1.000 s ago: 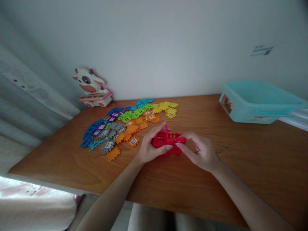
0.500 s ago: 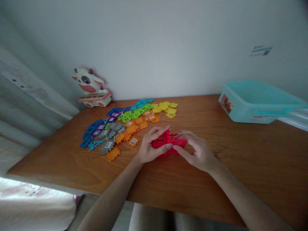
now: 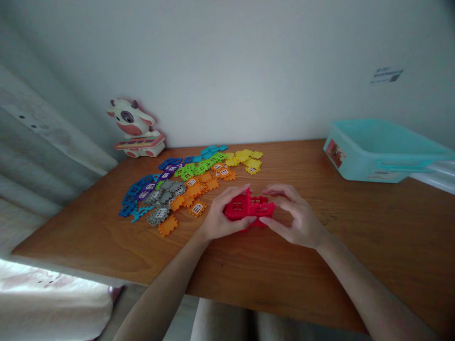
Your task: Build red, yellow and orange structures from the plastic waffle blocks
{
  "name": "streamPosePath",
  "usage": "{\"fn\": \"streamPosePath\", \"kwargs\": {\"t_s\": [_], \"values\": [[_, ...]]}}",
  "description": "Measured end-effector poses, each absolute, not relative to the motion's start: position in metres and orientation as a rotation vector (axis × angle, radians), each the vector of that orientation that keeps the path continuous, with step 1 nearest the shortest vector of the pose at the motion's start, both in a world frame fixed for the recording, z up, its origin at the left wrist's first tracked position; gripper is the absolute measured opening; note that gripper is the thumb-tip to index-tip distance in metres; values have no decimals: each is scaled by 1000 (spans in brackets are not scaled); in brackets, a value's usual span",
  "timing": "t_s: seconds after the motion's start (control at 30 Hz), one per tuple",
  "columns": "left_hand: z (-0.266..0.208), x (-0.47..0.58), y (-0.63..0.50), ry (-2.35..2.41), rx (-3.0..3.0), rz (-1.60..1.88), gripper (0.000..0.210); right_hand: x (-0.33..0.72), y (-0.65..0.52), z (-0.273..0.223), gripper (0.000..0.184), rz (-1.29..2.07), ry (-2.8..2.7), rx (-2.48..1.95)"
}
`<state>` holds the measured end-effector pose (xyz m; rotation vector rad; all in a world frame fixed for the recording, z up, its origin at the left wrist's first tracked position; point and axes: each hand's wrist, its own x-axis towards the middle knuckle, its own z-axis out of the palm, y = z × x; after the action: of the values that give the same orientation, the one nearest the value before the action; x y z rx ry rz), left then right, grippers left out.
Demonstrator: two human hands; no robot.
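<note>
Red plastic building tiles with window cut-outs, joined into a small box-like structure, are in front of me near the table's middle. My left hand grips the structure's left side, thumb along the near face and fingers over the far side. On the right, my right hand has its fingers spread apart, with the thumb tip at the structure's near right edge. Its fingertips stand off from the far right edge. The underside of the structure is mostly hidden.
Loose orange tiles, grey tiles, blue tiles, green tiles and yellow tiles lie left and behind. A cow toy keyboard stands back left. A turquoise bin is at right, against the wall.
My right hand has loosened its pinch and its fingers have spread away from the red structure. The right part of the structure now shows more openly. My left hand keeps its grip.
</note>
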<state>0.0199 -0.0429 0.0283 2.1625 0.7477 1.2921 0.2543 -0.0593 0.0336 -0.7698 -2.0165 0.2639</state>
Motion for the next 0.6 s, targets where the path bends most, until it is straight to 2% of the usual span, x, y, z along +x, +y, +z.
{"fn": "streamPosePath", "kwargs": {"t_s": [0.33,0.5,0.6], "values": [[25,16,-42,812,2201,1241,76,252,-60,33,14,320,-2001,-760],[21,16,-41,814,1999,1250,83,249,-59,31,11,295,-2008,-775],[22,15,-39,873,1889,1253,78,247,-59,28,24,332,-1963,-795]]}}
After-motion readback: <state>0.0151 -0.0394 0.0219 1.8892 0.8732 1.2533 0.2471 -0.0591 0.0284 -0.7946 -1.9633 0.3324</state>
